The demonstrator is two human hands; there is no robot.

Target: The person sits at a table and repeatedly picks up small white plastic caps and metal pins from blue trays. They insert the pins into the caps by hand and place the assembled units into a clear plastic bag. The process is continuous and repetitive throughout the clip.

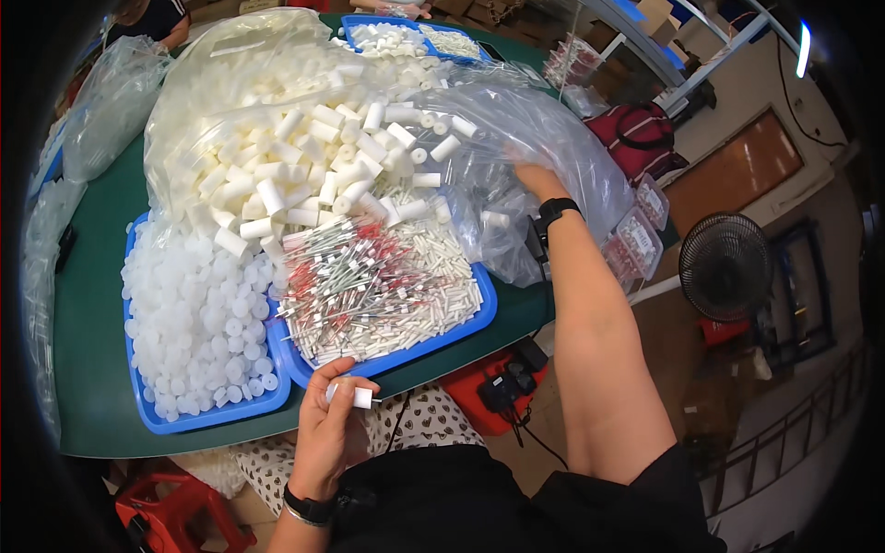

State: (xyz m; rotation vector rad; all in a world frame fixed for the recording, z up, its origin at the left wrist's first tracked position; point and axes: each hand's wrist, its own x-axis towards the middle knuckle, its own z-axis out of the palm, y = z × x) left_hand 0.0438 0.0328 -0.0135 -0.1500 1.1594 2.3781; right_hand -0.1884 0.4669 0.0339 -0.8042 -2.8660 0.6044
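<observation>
Close to my body, my left hand (323,415) pinches a small white cylinder (361,397) with a thin pin sticking out of its end. My right hand (537,181) reaches to the right part of a big clear plastic bag (562,138); its fingers are blurred behind the film, so their grip does not show. White foam-like cylinders (323,161) spill from the bag's mouth. In front of them, a blue tray (433,341) holds thin metal rods with red and white parts (346,276) on top of short white tubes (442,295).
At the left a second blue tray (166,426) is heaped with translucent round caps (198,323). More blue trays (346,26) stand at the green table's (92,369) far side. Clear boxes (636,244), a red bag (631,138) and a fan (726,267) are right. Another person (166,23) sits far left.
</observation>
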